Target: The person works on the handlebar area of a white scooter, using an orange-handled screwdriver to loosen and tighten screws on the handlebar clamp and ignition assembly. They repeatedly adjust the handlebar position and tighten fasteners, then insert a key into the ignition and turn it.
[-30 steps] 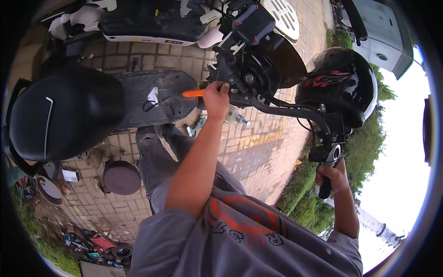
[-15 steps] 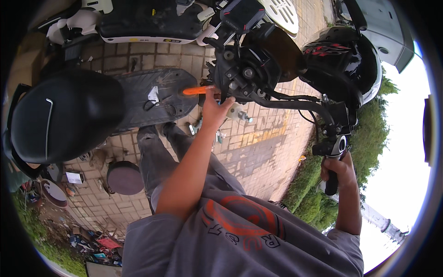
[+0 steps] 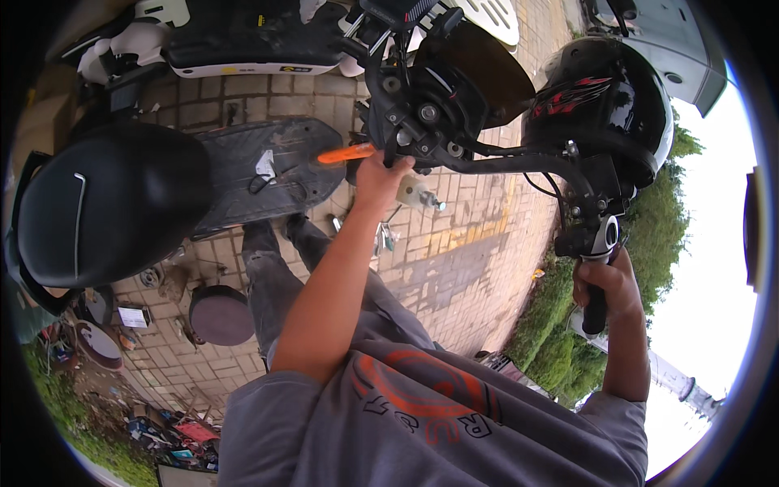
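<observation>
My left hand [image 3: 381, 183] is closed where an orange bar-shaped piece [image 3: 341, 153] meets the black steering stem [image 3: 389, 122]; what exactly its fingers hold is hidden. My right hand [image 3: 607, 288] wraps round the black handlebar grip [image 3: 594, 312], just below a silver-and-black control housing [image 3: 574, 242]. The black handlebar [image 3: 511, 170] curves between them. The scooter's footboard [image 3: 288, 187], with a small white paper and dark loop on it, lies left of the stem. A bent silver rod [image 3: 77, 227] rests on the black seat [image 3: 114, 199].
A black helmet [image 3: 600, 97] hangs beside the handlebar. Another scooter [image 3: 251, 36] stands above. A round stool [image 3: 221, 316], a pale jug [image 3: 414, 193] and scattered tools and parts [image 3: 170, 434] sit on the paving [image 3: 479, 268]. A hedge [image 3: 552, 357] runs along the right.
The handlebar assembly and helmet sit higher in view, with my right hand following the grip upward. My left hand has shifted its fingers and thumb slightly, staying closed near the orange piece.
</observation>
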Tool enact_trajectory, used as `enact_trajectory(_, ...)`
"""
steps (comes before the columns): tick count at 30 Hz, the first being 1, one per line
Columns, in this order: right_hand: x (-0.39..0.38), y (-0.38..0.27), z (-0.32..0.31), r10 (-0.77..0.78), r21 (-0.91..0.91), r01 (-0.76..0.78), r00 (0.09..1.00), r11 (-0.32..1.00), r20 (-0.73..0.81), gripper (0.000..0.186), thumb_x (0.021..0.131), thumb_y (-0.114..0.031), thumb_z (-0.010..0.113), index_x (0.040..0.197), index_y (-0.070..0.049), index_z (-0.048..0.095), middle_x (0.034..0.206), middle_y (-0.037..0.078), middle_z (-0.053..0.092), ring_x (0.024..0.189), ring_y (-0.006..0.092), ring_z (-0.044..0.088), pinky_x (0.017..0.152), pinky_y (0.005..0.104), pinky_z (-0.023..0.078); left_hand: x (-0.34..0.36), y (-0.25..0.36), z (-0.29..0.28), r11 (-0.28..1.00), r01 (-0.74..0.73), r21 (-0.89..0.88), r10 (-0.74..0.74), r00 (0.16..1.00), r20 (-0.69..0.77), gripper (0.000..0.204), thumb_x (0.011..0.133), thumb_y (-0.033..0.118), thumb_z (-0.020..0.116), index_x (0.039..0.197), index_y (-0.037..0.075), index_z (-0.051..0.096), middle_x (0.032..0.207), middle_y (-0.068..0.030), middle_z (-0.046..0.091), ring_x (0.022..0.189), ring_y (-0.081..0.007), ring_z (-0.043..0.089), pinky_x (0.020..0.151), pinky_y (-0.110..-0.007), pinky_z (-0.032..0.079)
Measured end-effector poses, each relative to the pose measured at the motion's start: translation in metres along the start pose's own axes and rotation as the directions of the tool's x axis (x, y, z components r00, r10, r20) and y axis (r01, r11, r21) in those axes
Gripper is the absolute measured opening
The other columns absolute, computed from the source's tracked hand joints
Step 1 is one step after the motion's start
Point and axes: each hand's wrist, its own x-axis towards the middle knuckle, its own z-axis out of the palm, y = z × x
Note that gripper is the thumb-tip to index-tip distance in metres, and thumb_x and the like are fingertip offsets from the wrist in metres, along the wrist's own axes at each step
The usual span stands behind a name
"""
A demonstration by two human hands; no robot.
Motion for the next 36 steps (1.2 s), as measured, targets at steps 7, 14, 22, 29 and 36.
enact_trajectory(7, -0.001, 0.003, 0.003, -0.016, 0.047, 0.016, 1.0, 0.999, -0.006, 0.035, 0.071, -0.009, 0.062, 0.104, 0.004, 0.061, 0.056, 0.007, 0.056, 0.041, 0.014, 0.051, 0.041, 0.027, 0.041, 0.031, 0.0, -0.02, 0.996, -0.06, 0.066, 0.067, 0.992, -0.11, 0.042, 0.081, 0.036, 0.069, 0.066, -0.002, 0.057, 0.057, -0.004, 0.051, 0.053, -0.0136, 0.042, 0.051, -0.033, 0.035)
enact_trajectory(14, 0.002, 0.007, -0.001, -0.011, 0.053, 0.012, 1.0, 0.999, -0.017, 0.04, 0.068, -0.013, 0.064, 0.103, 0.005, 0.054, 0.055, 0.008, 0.052, 0.038, 0.0152, 0.049, 0.036, 0.0271, 0.04, 0.039, 0.023, -0.017, 0.997, 0.015, 0.071, -0.007, 0.994, -0.11, 0.034, 0.079, 0.025, 0.07, 0.066, -0.003, 0.057, 0.054, -0.0097, 0.049, 0.05, -0.0172, 0.041, 0.05, -0.035, 0.034)
enact_trajectory(22, 0.002, 0.006, -0.001, -0.01, 0.068, 0.011, 1.0, 0.998, -0.015, 0.034, 0.068, -0.008, 0.061, 0.1, 0.005, 0.058, 0.054, 0.008, 0.054, 0.04, 0.0159, 0.051, 0.039, 0.0276, 0.042, 0.033, 0.03, -0.017, 0.831, -0.386, 0.4, 0.463, 0.879, -0.113, 0.016, 0.076, 0.014, 0.07, 0.074, 0.001, 0.062, 0.078, -0.0135, 0.059, 0.069, -0.0333, 0.058, 0.063, -0.039, 0.046)
enact_trajectory(29, 0.001, 0.005, 0.0, -0.003, 0.051, 0.004, 1.0, 0.999, -0.021, 0.039, 0.067, -0.01, 0.061, 0.102, 0.006, 0.057, 0.055, 0.008, 0.054, 0.039, 0.016, 0.051, 0.039, 0.0279, 0.042, 0.031, 0.021, -0.011, 0.782, -0.399, 0.479, 0.531, 0.829, -0.175, 0.01, 0.078, 0.012, 0.067, 0.081, 0.003, 0.064, 0.089, -0.0135, 0.059, 0.08, -0.0348, 0.059, 0.07, -0.042, 0.047)
enact_trajectory(36, 0.003, 0.011, -0.005, -0.031, 0.007, 0.031, 1.0, 1.0, -0.001, 0.06, 0.069, -0.015, 0.06, 0.122, 0.011, 0.048, 0.051, 0.008, 0.05, 0.036, 0.015, 0.047, 0.036, 0.0272, 0.041, 0.035, 0.017, -0.017, 0.609, -0.539, 0.582, 0.682, 0.731, -0.037, 0.013, 0.073, 0.008, 0.068, 0.086, 0.009, 0.066, 0.082, -0.0065, 0.06, 0.078, -0.031, 0.058, 0.07, -0.04, 0.044)
